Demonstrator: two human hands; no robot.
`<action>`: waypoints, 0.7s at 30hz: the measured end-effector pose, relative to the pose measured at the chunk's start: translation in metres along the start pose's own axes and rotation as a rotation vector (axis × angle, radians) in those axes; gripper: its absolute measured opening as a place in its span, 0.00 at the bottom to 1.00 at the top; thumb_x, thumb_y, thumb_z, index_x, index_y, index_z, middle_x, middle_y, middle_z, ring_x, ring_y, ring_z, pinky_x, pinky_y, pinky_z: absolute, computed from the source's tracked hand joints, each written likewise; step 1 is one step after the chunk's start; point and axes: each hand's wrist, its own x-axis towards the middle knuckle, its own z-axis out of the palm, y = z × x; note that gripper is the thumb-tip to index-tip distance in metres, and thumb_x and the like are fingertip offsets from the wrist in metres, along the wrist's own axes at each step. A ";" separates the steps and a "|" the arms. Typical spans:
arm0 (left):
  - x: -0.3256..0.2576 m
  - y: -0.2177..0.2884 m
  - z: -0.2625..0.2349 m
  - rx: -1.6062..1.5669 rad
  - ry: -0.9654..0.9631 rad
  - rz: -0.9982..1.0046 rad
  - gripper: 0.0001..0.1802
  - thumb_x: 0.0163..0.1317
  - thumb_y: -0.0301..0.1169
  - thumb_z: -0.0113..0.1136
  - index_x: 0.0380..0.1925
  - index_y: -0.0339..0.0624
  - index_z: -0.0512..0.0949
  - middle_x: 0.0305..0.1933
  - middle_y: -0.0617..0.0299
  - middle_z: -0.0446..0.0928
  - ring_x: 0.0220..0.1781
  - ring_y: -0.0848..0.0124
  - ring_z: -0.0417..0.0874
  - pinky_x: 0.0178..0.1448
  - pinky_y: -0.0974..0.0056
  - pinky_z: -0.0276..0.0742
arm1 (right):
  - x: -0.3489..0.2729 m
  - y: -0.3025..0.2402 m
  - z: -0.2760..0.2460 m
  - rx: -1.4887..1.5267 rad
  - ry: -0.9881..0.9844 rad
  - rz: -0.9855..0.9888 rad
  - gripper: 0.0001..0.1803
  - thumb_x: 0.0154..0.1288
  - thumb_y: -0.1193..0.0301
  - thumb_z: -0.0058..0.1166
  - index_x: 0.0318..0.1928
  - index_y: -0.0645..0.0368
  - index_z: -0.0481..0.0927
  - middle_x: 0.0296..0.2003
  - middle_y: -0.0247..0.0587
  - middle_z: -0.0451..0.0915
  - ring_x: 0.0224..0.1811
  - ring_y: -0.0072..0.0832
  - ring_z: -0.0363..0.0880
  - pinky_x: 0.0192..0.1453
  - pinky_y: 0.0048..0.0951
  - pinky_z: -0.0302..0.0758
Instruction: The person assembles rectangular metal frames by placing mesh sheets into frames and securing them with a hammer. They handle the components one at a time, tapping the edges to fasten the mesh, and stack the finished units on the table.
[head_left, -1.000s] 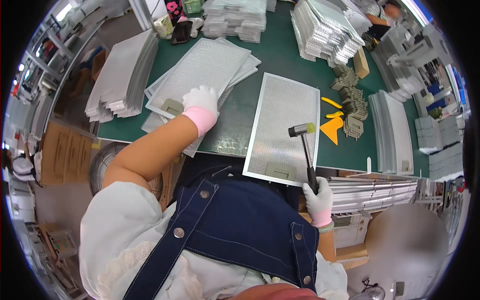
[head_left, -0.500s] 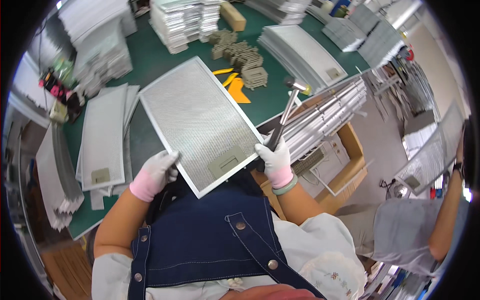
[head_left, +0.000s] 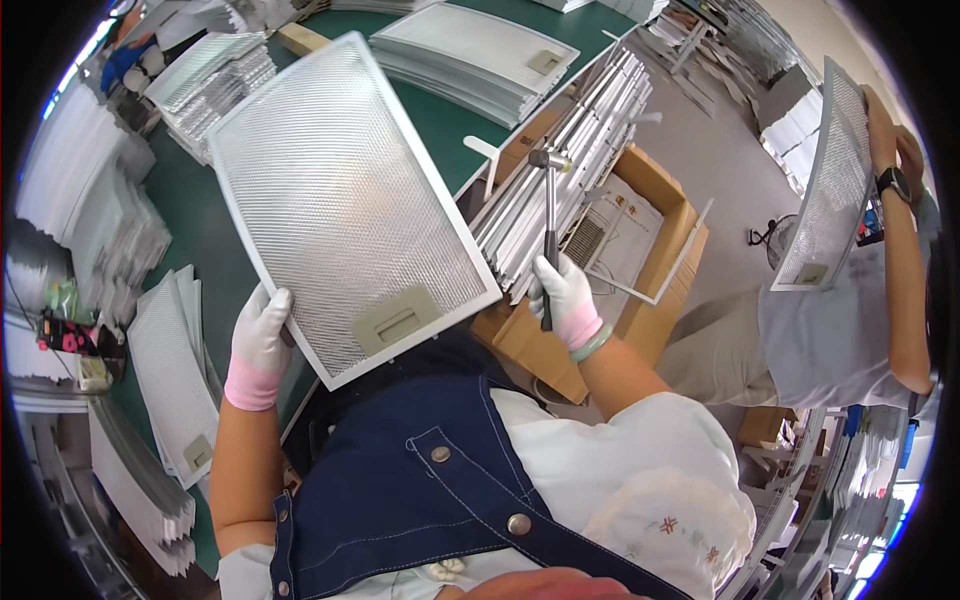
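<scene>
A silver mesh filter panel [head_left: 330, 190] with a thin metal frame is raised in front of me, tilted. A grey-beige latch handle [head_left: 397, 320] is set in its near edge. My left hand [head_left: 264, 335], in a white and pink glove, grips the panel's left edge with the thumb on top. My right hand [head_left: 565, 297], also gloved, is closed round the dark handle of a hammer [head_left: 550, 220] and is apart from the panel. The hammer points away from me, its head over a bundle of metal strips [head_left: 575, 165].
A green table [head_left: 165, 215] carries stacked mesh panels [head_left: 470, 50] at the back and more panels [head_left: 175, 370] at left. An open cardboard box [head_left: 690, 225] holding wire frames stands right. Farther right, a co-worker's arm [head_left: 905, 290] is beside another mesh panel [head_left: 835, 170].
My right hand has let go of the panel's edge and moved right with the hammer. The panel, in my left hand, has shifted left. The whole view has turned rightward.
</scene>
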 end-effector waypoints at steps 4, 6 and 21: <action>0.034 0.002 0.038 0.281 -0.164 -0.063 0.27 0.76 0.38 0.51 0.65 0.26 0.69 0.59 0.54 0.78 0.60 0.69 0.77 0.67 0.64 0.69 | -0.011 0.006 -0.003 0.277 -0.284 -0.111 0.25 0.70 0.51 0.60 0.51 0.60 0.71 0.28 0.35 0.76 0.18 0.18 0.70 0.22 0.20 0.69; 0.054 0.000 0.063 0.228 -0.212 -0.062 0.29 0.77 0.41 0.50 0.66 0.26 0.67 0.60 0.55 0.77 0.61 0.70 0.76 0.68 0.64 0.68 | -0.013 -0.018 0.002 0.254 -0.281 -0.090 0.22 0.68 0.61 0.63 0.52 0.61 0.70 0.29 0.34 0.75 0.18 0.18 0.69 0.21 0.21 0.67; 0.010 0.025 -0.052 1.914 0.597 0.253 0.32 0.58 0.41 0.67 0.59 0.37 0.71 0.54 0.48 0.77 0.61 0.49 0.74 0.65 0.50 0.69 | 0.206 -0.153 -0.023 0.456 0.220 -0.241 0.04 0.70 0.69 0.58 0.37 0.54 0.77 0.19 0.27 0.67 0.16 0.19 0.66 0.18 0.21 0.62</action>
